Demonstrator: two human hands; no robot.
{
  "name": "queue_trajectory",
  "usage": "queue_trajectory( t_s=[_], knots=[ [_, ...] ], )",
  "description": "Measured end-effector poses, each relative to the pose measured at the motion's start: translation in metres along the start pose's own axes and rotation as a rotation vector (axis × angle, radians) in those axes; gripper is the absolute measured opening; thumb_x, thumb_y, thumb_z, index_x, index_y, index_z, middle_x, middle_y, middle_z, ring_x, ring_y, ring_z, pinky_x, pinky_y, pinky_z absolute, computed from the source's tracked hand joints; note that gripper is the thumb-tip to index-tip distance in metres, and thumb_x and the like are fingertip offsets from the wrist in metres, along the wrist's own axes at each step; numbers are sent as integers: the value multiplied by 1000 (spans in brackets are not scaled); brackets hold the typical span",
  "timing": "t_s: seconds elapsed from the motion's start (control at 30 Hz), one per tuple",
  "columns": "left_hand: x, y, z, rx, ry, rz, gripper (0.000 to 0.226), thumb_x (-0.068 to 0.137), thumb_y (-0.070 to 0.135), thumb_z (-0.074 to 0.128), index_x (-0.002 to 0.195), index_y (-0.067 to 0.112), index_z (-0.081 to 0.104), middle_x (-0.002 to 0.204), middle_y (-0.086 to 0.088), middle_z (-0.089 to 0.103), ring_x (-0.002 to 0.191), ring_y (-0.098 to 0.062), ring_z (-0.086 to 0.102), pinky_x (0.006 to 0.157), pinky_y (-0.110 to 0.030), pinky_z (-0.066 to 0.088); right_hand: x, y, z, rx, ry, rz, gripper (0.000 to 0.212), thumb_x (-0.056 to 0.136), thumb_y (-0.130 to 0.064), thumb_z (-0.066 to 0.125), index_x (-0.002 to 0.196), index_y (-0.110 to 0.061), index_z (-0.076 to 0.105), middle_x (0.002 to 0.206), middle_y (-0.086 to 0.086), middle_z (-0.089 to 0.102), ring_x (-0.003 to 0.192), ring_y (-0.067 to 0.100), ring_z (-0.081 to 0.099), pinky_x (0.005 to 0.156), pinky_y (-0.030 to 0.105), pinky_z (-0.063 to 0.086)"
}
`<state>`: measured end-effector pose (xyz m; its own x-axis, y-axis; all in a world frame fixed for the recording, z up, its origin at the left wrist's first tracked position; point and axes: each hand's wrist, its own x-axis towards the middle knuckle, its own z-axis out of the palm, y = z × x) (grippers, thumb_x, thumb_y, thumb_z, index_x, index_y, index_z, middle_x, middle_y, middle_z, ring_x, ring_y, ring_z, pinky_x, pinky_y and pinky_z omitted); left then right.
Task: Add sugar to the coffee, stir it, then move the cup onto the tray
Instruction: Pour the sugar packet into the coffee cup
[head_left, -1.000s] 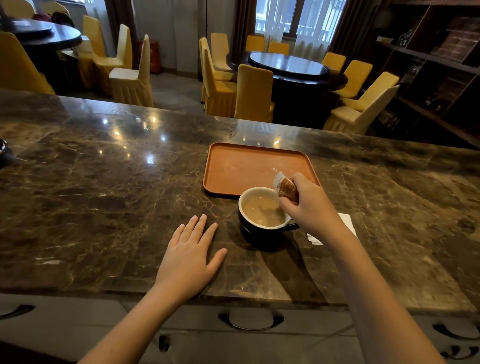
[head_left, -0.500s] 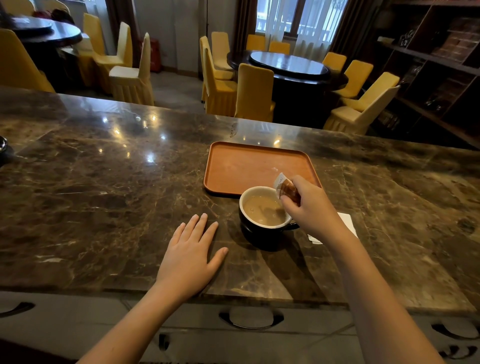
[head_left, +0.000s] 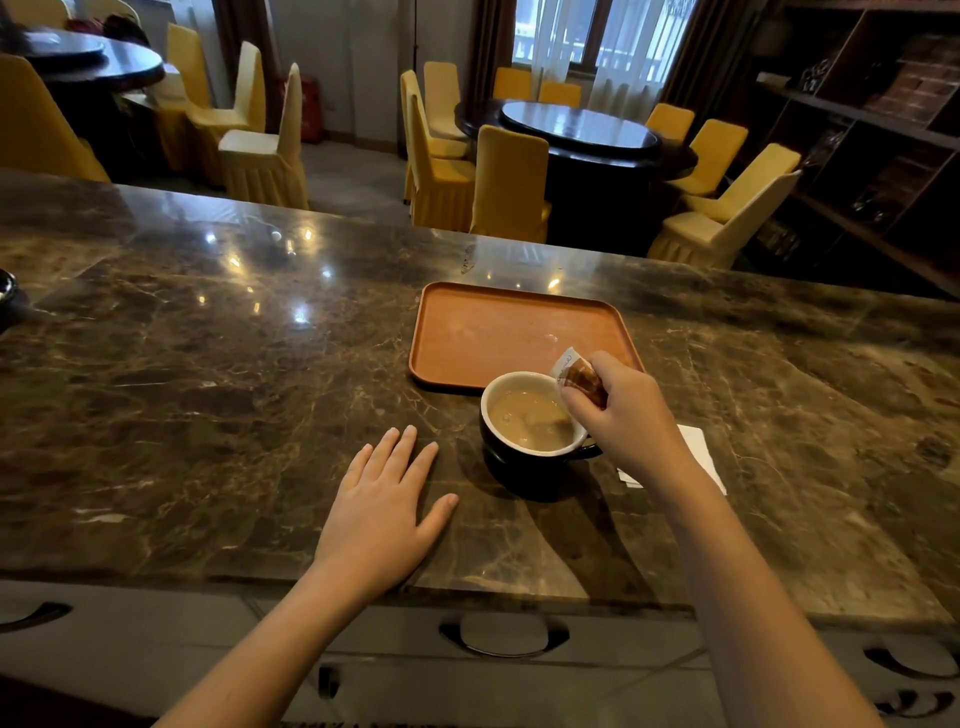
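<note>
A: Left hand?
B: Flat, palm down on the marble surface, near its front edge. Fingers straight and lightly spread, thumb out toward the cup; holding nothing.

A: Cup?
B: Dark cup, white inside, filled with milky coffee. Stands on the surface just in front of the orange tray, touching or nearly touching its near rim; not on it. Tray bare.

A: Right hand?
B: Raised over the cup's right rim, wrist bent downward. Fingers pinch a brown-and-white sugar packet, tilted. A white napkin lies partly under the forearm.

A: Room?
B: Behind the surface: round dark tables, yellow-covered chairs, curtained window, dark shelving at right.
</note>
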<state>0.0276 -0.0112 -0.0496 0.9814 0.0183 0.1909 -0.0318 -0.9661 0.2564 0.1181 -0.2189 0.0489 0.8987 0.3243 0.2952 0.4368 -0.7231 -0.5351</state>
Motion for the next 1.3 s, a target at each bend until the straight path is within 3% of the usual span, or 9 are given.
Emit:
queue_trajectory(
  t_s=[0.13, 0.27, 0.43, 0.57, 0.73, 0.9, 0.97, 1.13, 1.3],
  knots=[
    [0, 0, 0, -4, 5, 2, 76, 76, 66, 6, 140, 26, 19, 150, -1, 11, 136, -15, 1, 107, -33, -4, -2, -2, 2, 55, 31, 44, 18, 90, -28, 52, 73, -21, 53, 65, -10, 51, 59, 8, 49, 53, 18, 35],
    [0, 0, 0, 13, 0, 0, 76, 76, 66, 5, 140, 27, 16, 151, -1, 9, 136, -14, -1, 107, -32, -6, -2, -2, 3, 102, 22, 44, 8, 92, -22, 50, 90, -19, 57, 75, -13, 54, 69, 5, 52, 58, 17, 35],
    [0, -1, 1, 36, -2, 0, 75, 76, 66, 3, 140, 28, 12, 151, 1, 6, 136, -13, -2, 107, -31, -7, -4, -2, 3, 136, 80, 84, 11, 90, -23, 54, 81, -18, 57, 69, -11, 53, 65, 7, 52, 55, 16, 35],
    [0, -1, 1, 28, 0, -1, 75, 76, 66, 3, 140, 28, 14, 151, 0, 7, 136, -13, -1, 107, -31, -7, -9, -6, 3, 387, 164, 189, 12, 89, -25, 56, 84, -19, 64, 73, -7, 60, 70, 9, 56, 55, 11, 44],
    [0, -1, 1, 39, -8, 0, 76, 75, 66, 2, 140, 28, 12, 151, 1, 5, 136, -12, -3, 106, -30, -8, -17, -6, 3, 669, 194, 333, 11, 85, -26, 61, 89, -22, 71, 88, -4, 68, 87, 12, 63, 71, 24, 49],
    [0, -1, 0, 42, -13, 0, 77, 75, 66, 1, 140, 28, 12, 151, 1, 5, 136, -12, -3, 107, -31, -7, -22, -3, -2, 893, 218, 432, 12, 83, -17, 64, 93, -19, 69, 91, -3, 70, 85, 10, 65, 74, 23, 52],
    [1, -1, 1, 42, -15, 0, 77, 74, 67, 2, 140, 28, 13, 151, 1, 6, 136, -12, -3, 107, -31, -6, -26, 0, -6, 912, 234, 438, 12, 83, -16, 63, 94, -18, 67, 94, 2, 70, 88, 16, 65, 76, 26, 52],
    [2, -2, 1, 11, -19, 7, 78, 74, 68, 5, 140, 27, 16, 150, 0, 9, 136, -13, 0, 107, -32, -4, -45, 15, -15, 850, 246, 446, 7, 83, -9, 61, 89, -12, 64, 84, 6, 67, 78, 16, 62, 64, 25, 50],
    [2, -3, 2, 36, -14, 11, 78, 74, 68, 4, 140, 27, 15, 150, 0, 10, 136, -12, 1, 108, -32, -2, -64, 30, -25, 782, 59, 486, 3, 79, -5, 65, 82, -6, 64, 75, 0, 70, 78, 16, 66, 64, 24, 51]
  ],
)
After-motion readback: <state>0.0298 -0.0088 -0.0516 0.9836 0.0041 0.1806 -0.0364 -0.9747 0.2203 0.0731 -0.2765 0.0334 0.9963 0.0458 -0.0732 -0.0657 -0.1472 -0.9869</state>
